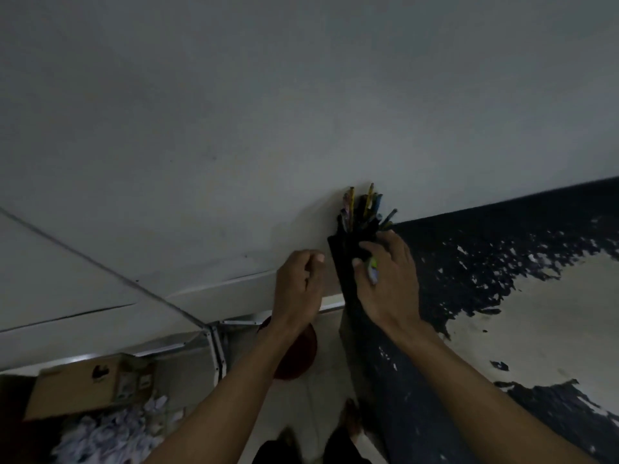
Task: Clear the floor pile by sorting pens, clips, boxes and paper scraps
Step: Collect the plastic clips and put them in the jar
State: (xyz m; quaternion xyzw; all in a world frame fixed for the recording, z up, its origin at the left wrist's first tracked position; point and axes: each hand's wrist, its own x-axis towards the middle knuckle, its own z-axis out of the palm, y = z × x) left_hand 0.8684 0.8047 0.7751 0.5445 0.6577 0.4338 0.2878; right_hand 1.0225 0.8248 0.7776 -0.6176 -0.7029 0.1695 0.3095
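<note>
You see a large pale grey-white wall [268, 112] filling the upper part of the view; at your right there is a surface with black paint [485, 249] that is peeling, and a cream layer [552, 323] shows under it; at the lower left a thin metal strip [214, 346] runs along the edge of a white panel [67, 262]; below it a dark red round object [301, 356] lies on the pale floor [321, 406], partly hidden.

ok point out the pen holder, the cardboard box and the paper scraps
pen holder [345, 262]: head view, on its black side, between the hands
cardboard box [70, 390]: head view, on its brown front face
paper scraps [110, 433]: head view, middle of the white crumpled heap
</note>
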